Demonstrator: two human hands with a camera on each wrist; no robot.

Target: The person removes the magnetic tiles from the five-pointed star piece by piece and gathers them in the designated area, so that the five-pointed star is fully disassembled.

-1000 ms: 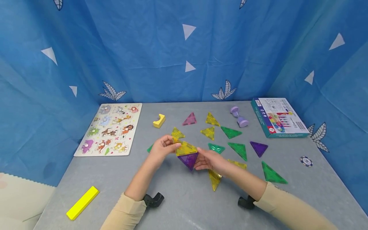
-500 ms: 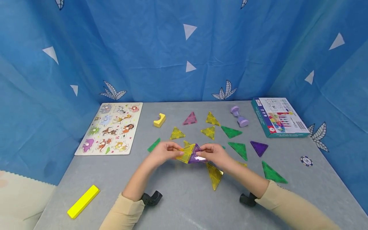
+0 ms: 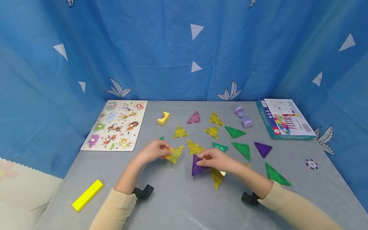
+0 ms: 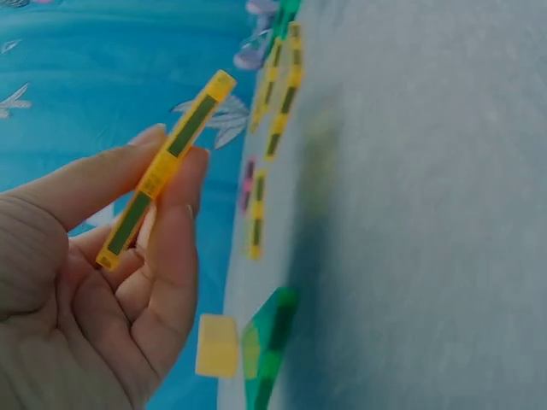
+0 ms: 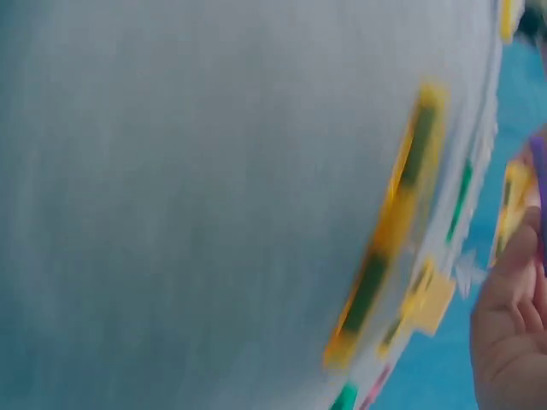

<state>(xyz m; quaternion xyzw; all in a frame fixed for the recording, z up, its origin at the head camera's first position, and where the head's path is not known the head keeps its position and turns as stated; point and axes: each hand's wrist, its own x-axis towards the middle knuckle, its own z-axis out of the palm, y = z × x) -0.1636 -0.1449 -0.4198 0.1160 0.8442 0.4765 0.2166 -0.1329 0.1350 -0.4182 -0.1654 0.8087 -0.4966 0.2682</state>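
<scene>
My left hand (image 3: 153,151) pinches a yellow see-through triangular magnetic tile (image 3: 177,154) between thumb and fingers; the left wrist view shows this yellow tile (image 4: 162,175) edge-on, raised above the table. To the right, my right hand (image 3: 218,159) grips a purple triangular magnetic tile (image 3: 196,167), held up on its side. A gap separates the two held tiles. Behind them lie a yellow tile (image 3: 194,147) and a green tile (image 3: 219,147). Another yellow tile (image 3: 217,179) shows under the right hand. In the right wrist view, only part of the right hand (image 5: 504,342) appears at the edge.
More yellow, green, pink and purple tiles (image 3: 263,149) are spread over the grey table. An animal puzzle board (image 3: 118,126) lies at left, with a yellow bar (image 3: 88,195) nearer. Behind are a yellow arch block (image 3: 164,118), a purple hourglass (image 3: 243,117) and a box (image 3: 287,119).
The yellow and purple tiles, edge to edge before, have come apart. My left hand has moved left with the yellow one, while the purple one has turned in my right hand.
</scene>
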